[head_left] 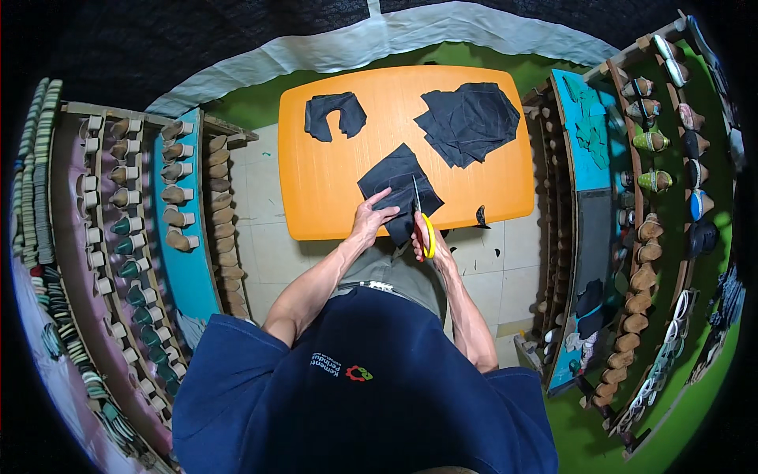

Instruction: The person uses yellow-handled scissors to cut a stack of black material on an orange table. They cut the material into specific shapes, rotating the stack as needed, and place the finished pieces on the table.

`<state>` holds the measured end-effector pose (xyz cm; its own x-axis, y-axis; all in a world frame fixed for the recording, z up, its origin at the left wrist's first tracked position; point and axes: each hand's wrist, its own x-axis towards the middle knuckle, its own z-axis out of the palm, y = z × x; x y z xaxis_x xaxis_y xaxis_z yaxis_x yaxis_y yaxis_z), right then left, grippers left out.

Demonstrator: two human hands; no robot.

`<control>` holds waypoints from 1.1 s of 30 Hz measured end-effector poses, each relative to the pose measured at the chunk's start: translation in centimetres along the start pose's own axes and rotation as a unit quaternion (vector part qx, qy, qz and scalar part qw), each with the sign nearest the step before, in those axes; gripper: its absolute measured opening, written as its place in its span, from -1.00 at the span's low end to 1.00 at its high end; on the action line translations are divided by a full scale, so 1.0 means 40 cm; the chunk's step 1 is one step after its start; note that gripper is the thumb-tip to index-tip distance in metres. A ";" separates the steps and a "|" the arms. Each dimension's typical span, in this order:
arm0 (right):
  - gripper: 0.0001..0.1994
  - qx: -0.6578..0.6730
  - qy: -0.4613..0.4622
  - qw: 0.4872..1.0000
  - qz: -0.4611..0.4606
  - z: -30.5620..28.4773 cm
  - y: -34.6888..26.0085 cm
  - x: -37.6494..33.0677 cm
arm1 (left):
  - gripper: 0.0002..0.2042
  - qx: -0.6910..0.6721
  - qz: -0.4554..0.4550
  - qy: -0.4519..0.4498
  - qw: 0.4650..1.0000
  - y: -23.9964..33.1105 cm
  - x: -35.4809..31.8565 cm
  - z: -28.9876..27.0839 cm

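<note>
A dark piece of fabric or leather (392, 170) hangs partly over the near edge of the orange table (316, 186). My left hand (371, 217) grips its left side, the fingers lying over the top and the thumb pointing right. In my right hand (429, 243) is a pair of scissors (427, 234) with yellow and red handles. Their blades point away from me and lie against the right part of the sheet. Faint lines show on the dark material. How far the blades are apart is hard to make out.
A cut dark U-shaped piece (317, 126) lies at the table's far left, a pile of dark sheets (474, 122) at the far right. A small scrap (481, 216) sits at the near right edge. Shelves of shoe lasts (180, 193) and shoes (654, 181) flank both sides.
</note>
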<state>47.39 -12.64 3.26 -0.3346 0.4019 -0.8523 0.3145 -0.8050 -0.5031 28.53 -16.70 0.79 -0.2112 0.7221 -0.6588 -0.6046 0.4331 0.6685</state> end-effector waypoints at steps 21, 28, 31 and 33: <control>-0.30 0.089 0.020 0.995 -0.030 0.083 0.045 -0.068 | -0.45 -0.206 0.012 0.067 0.976 -0.046 0.037 0.068; -0.28 0.060 0.016 0.997 -0.040 0.075 0.039 -0.058 | -0.39 -0.146 0.025 0.060 0.987 -0.043 0.049 0.080; -0.30 0.060 0.010 0.998 -0.024 0.069 0.036 -0.052 | -0.39 -0.124 0.016 0.054 0.991 -0.034 0.051 0.067; -0.32 0.060 0.009 0.998 -0.020 0.066 0.028 -0.059 | -0.39 -0.109 0.012 0.040 0.993 -0.019 0.051 0.062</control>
<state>46.19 -15.66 5.07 -0.3290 0.4421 -0.8344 0.1920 -0.8338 -0.5175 30.47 -14.23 -0.19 -0.2822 0.6814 -0.6753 -0.7487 0.2837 0.5991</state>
